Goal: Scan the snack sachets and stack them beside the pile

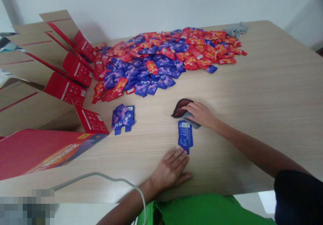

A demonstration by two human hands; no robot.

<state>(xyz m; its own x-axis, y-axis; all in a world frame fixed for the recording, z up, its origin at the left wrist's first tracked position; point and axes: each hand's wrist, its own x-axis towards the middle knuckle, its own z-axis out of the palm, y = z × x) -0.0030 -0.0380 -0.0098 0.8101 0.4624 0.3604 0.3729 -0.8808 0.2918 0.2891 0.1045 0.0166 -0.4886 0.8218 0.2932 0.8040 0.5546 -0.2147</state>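
A: Blue pouch [185,135] position?
B: Flat on table [257,100], between the hands; narrow end under the fingertips of the left hand [171,169].
A: State of each hand?
B: Left: palm down, fingers extended, thumb apart. Right hand [202,114]: gripping grey cloth [193,121] at pouch's far end.

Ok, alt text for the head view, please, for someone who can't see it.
A person's left hand touches the narrow end of a blue pouch lying on a pale table, while the right hand holds a grey and dark red cloth at the pouch's far end. Beyond lies a heap of red and blue packets, with open red boxes at left.
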